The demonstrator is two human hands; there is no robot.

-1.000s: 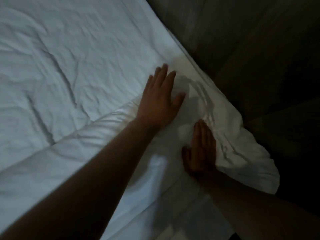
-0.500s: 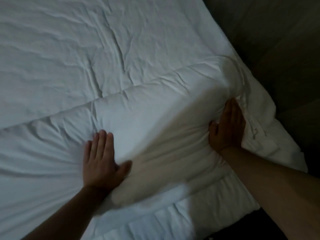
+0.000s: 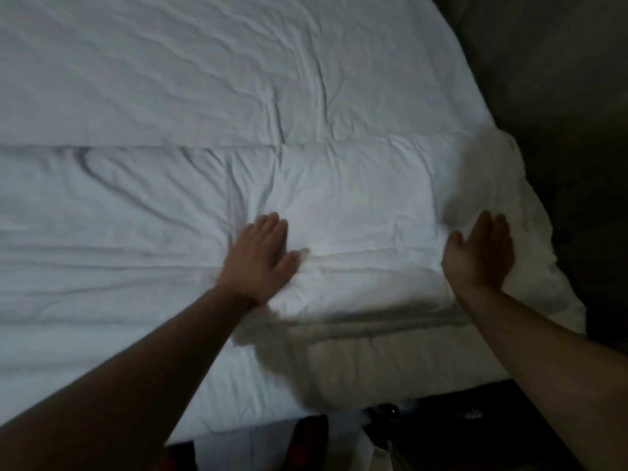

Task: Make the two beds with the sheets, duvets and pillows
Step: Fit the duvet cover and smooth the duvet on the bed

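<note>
A white duvet [image 3: 170, 215] covers the bed, folded back on itself in a thick band across the middle; its fold edge runs left to right. My left hand [image 3: 261, 260] lies flat on the folded band, fingers straight, palm down. My right hand [image 3: 479, 253] stands on its edge with straight fingers against the right end of the fold, near the bunched corner [image 3: 530, 232] of the duvet. Beyond the fold, wrinkled white bedding [image 3: 238, 69] stretches to the far side.
Dark floor [image 3: 560, 96] runs along the right side of the bed. At the near edge, below the bed, lie dark things [image 3: 441, 423] and something red [image 3: 312, 433] that I cannot make out in the dim light.
Both hands slid along the folded band; the left hand moved rightward and up the fold, the right stayed at the fold's right end. The view shifted left, showing more of the bed.
</note>
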